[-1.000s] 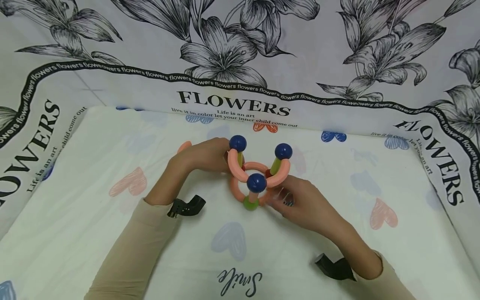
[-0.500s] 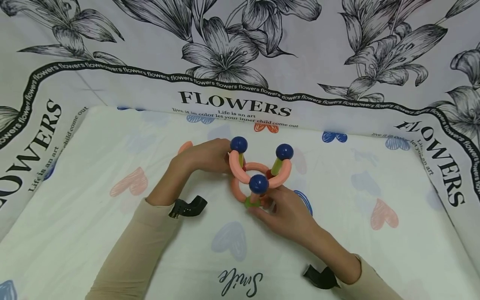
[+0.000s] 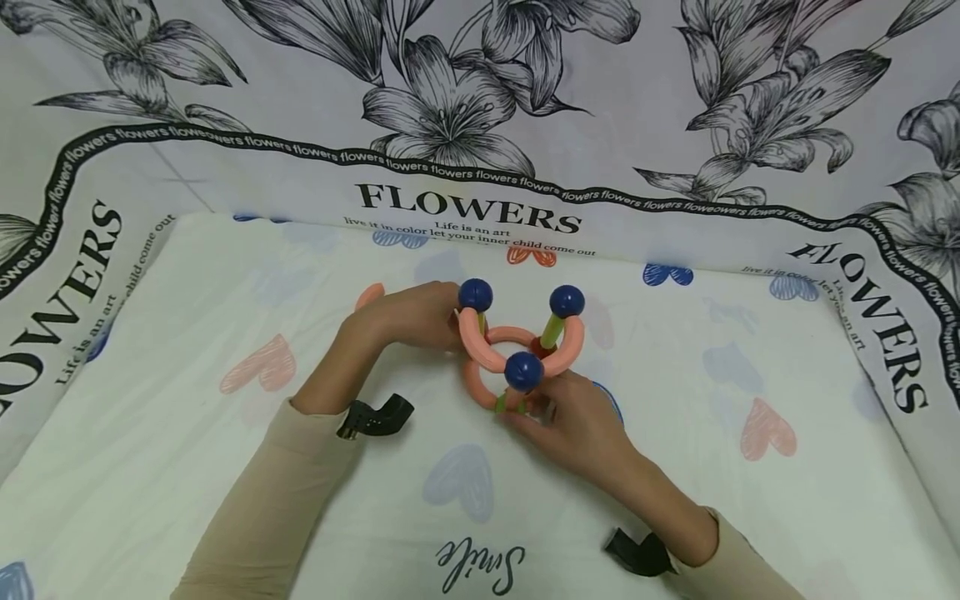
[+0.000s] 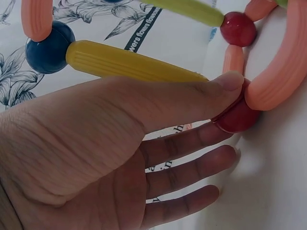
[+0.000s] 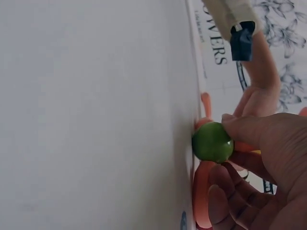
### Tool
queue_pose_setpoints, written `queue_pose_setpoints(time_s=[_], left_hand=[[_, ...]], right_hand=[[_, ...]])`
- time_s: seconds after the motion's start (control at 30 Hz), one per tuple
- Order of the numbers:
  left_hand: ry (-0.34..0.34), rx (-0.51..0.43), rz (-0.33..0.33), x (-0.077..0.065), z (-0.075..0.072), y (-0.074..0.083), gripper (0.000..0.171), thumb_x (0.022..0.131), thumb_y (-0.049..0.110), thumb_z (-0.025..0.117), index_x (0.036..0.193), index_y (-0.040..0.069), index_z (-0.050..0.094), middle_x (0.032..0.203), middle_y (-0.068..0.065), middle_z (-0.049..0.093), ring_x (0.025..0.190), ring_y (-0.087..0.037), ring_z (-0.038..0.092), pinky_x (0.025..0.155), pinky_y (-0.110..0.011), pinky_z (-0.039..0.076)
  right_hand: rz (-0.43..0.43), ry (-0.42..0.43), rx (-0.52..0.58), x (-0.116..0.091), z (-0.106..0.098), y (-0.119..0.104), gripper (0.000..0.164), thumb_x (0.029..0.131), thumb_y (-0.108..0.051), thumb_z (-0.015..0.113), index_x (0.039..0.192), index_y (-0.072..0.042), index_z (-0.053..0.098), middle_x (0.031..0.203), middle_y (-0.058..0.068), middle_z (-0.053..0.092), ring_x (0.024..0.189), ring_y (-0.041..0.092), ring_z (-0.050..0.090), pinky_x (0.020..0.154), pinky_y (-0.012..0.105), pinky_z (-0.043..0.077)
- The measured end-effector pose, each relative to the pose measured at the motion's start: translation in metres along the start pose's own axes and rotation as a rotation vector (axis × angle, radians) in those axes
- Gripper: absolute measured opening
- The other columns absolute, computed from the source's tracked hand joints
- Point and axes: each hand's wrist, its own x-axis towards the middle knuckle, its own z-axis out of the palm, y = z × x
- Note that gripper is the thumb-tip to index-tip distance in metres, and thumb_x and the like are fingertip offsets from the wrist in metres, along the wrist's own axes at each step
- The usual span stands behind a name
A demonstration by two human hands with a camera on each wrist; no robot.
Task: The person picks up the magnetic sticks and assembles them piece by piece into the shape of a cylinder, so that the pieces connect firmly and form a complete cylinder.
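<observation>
A ball-and-rod building toy stands on the cloth in the middle of the head view. Three blue balls [image 3: 524, 371] top it, joined by curved pink rods [image 3: 480, 342]. A yellow rod [image 4: 136, 62] runs from a blue ball down to a red ball [image 4: 242, 114] at the base. My left hand [image 3: 423, 315] pinches that red ball between thumb and index finger, the other fingers loosely extended. At the near side, my right hand [image 3: 577, 421] pinches a green ball [image 5: 213, 142] of the base with thumb and fingers. In the head view the right fingers partly hide the green ball.
Behind the left wrist a pink piece [image 3: 370, 294] shows partly. The toy rests on a white cloth [image 3: 337, 517] printed with hearts. A flower-patterned cloth [image 3: 262, 175] rises at the back. Black wrist cameras [image 3: 377, 415] sit on both forearms.
My right hand has moved left and nearer, from the ring's right side onto the green ball. The near blue ball has shifted slightly right. The left hand has barely moved.
</observation>
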Motion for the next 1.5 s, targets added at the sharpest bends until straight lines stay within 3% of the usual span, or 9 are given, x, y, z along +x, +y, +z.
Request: queue_pose_setpoints(time_s=[0.2, 0.4, 0.5, 0.63, 0.7, 0.73, 0.97, 1.13, 1.5], left_hand=[[0.051, 0.011, -0.015, -0.012, 0.010, -0.004, 0.011, 0.091, 0.020, 0.078, 0.092, 0.016, 0.068, 0.085, -0.001, 0.065, 0.083, -0.020, 0.059, 0.078, -0.033, 0.048], [0.118, 0.026, 0.011, -0.024, 0.027, 0.001, 0.018, 0.092, 0.036, 0.082, 0.101, 0.024, 0.073, 0.089, 0.004, 0.072, 0.084, -0.016, 0.064, 0.078, -0.032, 0.053], [0.140, 0.055, 0.040, -0.031, 0.035, 0.005, 0.028, 0.093, 0.039, 0.082, 0.116, 0.027, 0.074, 0.085, 0.006, 0.070, 0.078, -0.015, 0.061, 0.072, -0.032, 0.051], [0.189, 0.100, 0.060, -0.040, 0.044, 0.005, 0.030, 0.094, 0.042, 0.081, 0.119, 0.028, 0.072, 0.086, 0.009, 0.071, 0.077, -0.012, 0.061, 0.069, -0.030, 0.049], [0.211, 0.111, 0.067, -0.041, 0.047, 0.005, 0.024, 0.094, 0.043, 0.080, 0.111, 0.028, 0.073, 0.087, 0.010, 0.072, 0.077, -0.011, 0.062, 0.071, -0.030, 0.049], [0.221, 0.117, 0.069, -0.042, 0.049, 0.005, 0.019, 0.094, 0.043, 0.080, 0.104, 0.028, 0.072, 0.088, 0.012, 0.073, 0.079, -0.010, 0.062, 0.072, -0.029, 0.050], [0.272, 0.174, 0.104, -0.042, 0.054, 0.006, 0.017, 0.095, 0.045, 0.078, 0.099, 0.029, 0.074, 0.087, 0.016, 0.071, 0.076, -0.008, 0.059, 0.069, -0.028, 0.048], [0.313, 0.204, 0.140, -0.041, 0.053, 0.007, 0.021, 0.094, 0.046, 0.079, 0.100, 0.027, 0.071, 0.089, 0.012, 0.066, 0.079, -0.007, 0.061, 0.071, -0.027, 0.050], [0.299, 0.180, 0.165, -0.038, 0.055, 0.009, 0.017, 0.096, 0.040, 0.079, 0.100, 0.023, 0.078, 0.093, 0.009, 0.067, 0.079, -0.010, 0.060, 0.072, -0.027, 0.048]], right_hand=[[-0.003, -0.015, 0.025, 0.003, -0.006, 0.007, 0.018, 0.087, -0.023, 0.088, 0.092, -0.027, 0.072, 0.091, -0.008, 0.070, 0.085, 0.009, 0.065, 0.071, 0.024, 0.056], [0.015, 0.006, 0.097, 0.001, -0.019, 0.023, 0.020, 0.089, -0.014, 0.086, 0.098, -0.024, 0.071, 0.102, -0.005, 0.072, 0.093, 0.011, 0.069, 0.072, 0.027, 0.060], [0.023, 0.013, 0.128, -0.002, -0.024, 0.030, 0.021, 0.090, -0.010, 0.084, 0.102, -0.022, 0.072, 0.106, -0.002, 0.073, 0.095, 0.013, 0.072, 0.072, 0.027, 0.062], [0.018, 0.017, 0.135, -0.001, -0.024, 0.035, 0.024, 0.092, -0.010, 0.081, 0.112, -0.019, 0.071, 0.107, 0.001, 0.074, 0.097, 0.016, 0.074, 0.074, 0.027, 0.063], [0.017, 0.034, 0.119, 0.000, -0.024, 0.037, 0.028, 0.093, -0.011, 0.081, 0.118, -0.018, 0.069, 0.109, 0.001, 0.074, 0.099, 0.016, 0.074, 0.076, 0.028, 0.064], [0.017, 0.046, 0.111, 0.000, -0.023, 0.038, 0.031, 0.093, -0.011, 0.081, 0.120, -0.018, 0.068, 0.110, 0.001, 0.074, 0.100, 0.016, 0.074, 0.077, 0.029, 0.064], [-0.002, 0.109, 0.105, -0.002, -0.023, 0.038, 0.038, 0.093, -0.011, 0.081, 0.128, -0.015, 0.067, 0.117, 0.004, 0.075, 0.105, 0.020, 0.075, 0.080, 0.033, 0.065], [0.001, 0.129, 0.117, -0.001, -0.024, 0.037, 0.033, 0.094, -0.010, 0.080, 0.125, -0.013, 0.069, 0.117, 0.004, 0.078, 0.105, 0.020, 0.077, 0.085, 0.035, 0.065], [0.027, 0.143, 0.115, 0.000, -0.024, 0.034, 0.017, 0.095, -0.013, 0.079, 0.111, -0.012, 0.071, 0.109, 0.003, 0.078, 0.103, 0.019, 0.078, 0.088, 0.038, 0.065]])
